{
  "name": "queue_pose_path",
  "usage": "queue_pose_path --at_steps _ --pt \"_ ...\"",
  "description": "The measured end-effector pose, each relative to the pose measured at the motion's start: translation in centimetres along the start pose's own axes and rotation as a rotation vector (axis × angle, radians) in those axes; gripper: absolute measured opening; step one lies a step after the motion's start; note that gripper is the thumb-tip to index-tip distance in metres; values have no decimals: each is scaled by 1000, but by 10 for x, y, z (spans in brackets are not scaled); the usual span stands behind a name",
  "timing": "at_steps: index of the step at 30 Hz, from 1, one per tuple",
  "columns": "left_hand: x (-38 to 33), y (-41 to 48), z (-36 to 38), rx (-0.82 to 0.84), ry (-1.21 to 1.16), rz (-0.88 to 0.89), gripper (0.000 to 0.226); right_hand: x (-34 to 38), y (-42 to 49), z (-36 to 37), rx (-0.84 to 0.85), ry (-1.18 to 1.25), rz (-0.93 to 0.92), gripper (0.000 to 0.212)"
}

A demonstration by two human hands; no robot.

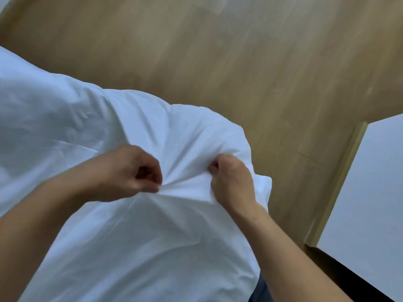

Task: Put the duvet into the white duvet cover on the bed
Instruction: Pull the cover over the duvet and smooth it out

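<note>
The white duvet cover (pixel 91 131) fills the left and lower middle of the view, puffed up and creased, with a rounded corner hanging over the floor. My left hand (pixel 130 171) pinches a gathered fold of the cover between thumb and curled fingers. About a hand's width to the right, my right hand (pixel 231 179) grips a bunch of the same white fabric near the corner. Creases radiate from both grips. The duvet itself is hidden; I cannot tell it apart from the cover.
A light wooden floor (pixel 239 62) spreads across the top and right. A white board with a pale wooden edge (pixel 370 182) stands at the right. A strip of dark cloth (pixel 261 288) shows below the cover at the bottom.
</note>
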State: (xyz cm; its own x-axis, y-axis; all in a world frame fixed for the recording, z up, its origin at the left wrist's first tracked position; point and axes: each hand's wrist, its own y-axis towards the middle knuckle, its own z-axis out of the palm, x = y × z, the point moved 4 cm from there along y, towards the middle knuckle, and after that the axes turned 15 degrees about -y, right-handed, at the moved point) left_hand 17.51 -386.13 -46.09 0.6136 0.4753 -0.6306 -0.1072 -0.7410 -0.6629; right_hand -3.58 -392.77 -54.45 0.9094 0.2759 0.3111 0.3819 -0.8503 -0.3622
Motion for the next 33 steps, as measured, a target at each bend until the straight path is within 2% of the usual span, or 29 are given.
queue_pose_path --at_steps 4,5,7,9,11,12,14,16,17,19,20,21,22,23,24,25,26,27,28,29,31,32,33 --pt "19 4 10 231 247 -270 11 23 -25 20 76 -48 -269 6" --pt "18 14 13 243 297 -285 11 26 -29 28 135 -104 -279 19" --pt "7 42 15 204 346 -240 15 23 -30 41 240 -196 -216 32" --pt "-11 81 6 -3 315 -115 24 23 -27 44 227 -212 -180 19" --pt "-32 124 -8 -225 343 33 46 27 -26 46 217 -207 -171 15" --pt "-41 148 -13 -257 407 72 65 28 -25 47 231 -218 -180 17" --pt "-48 195 -16 -147 464 -18 106 27 -23 47 281 -234 -203 21" --pt "-43 235 -7 65 389 -243 131 22 -18 41 336 -205 -216 18" --pt "-39 251 0 175 336 -337 129 19 -14 39 371 -177 -234 16" --pt "-26 276 18 345 282 -463 102 10 -2 31 461 17 -276 7" --pt "-19 285 27 404 291 -496 87 0 9 25 492 190 -233 7" --pt "-14 294 36 453 309 -500 73 -13 25 17 453 386 -111 17" --pt "-10 302 43 478 326 -463 60 -36 48 11 309 575 94 25" --pt "-8 309 49 471 309 -391 47 -64 69 9 125 673 314 29" --pt "-9 316 52 435 243 -294 33 -93 89 12 24 688 514 35" --pt "-12 321 50 374 118 -181 23 -117 105 19 94 694 689 56" --pt "-20 326 46 291 -8 -61 19 -134 118 36 291 760 824 74" --pt "-29 324 39 172 -84 75 21 -137 124 52 547 920 860 74" --pt "-38 326 33 40 -99 210 25 -135 134 67 754 1147 839 62" --pt "-47 326 28 -82 -62 346 25 -130 145 74 862 1344 798 52" --pt "-56 318 27 -237 68 592 19 -123 167 85 892 1644 644 54" --pt "-53 315 29 -273 138 672 27 -119 177 82 888 1676 564 53" --pt "-45 315 29 -262 182 679 40 -118 185 81 867 1622 509 45"
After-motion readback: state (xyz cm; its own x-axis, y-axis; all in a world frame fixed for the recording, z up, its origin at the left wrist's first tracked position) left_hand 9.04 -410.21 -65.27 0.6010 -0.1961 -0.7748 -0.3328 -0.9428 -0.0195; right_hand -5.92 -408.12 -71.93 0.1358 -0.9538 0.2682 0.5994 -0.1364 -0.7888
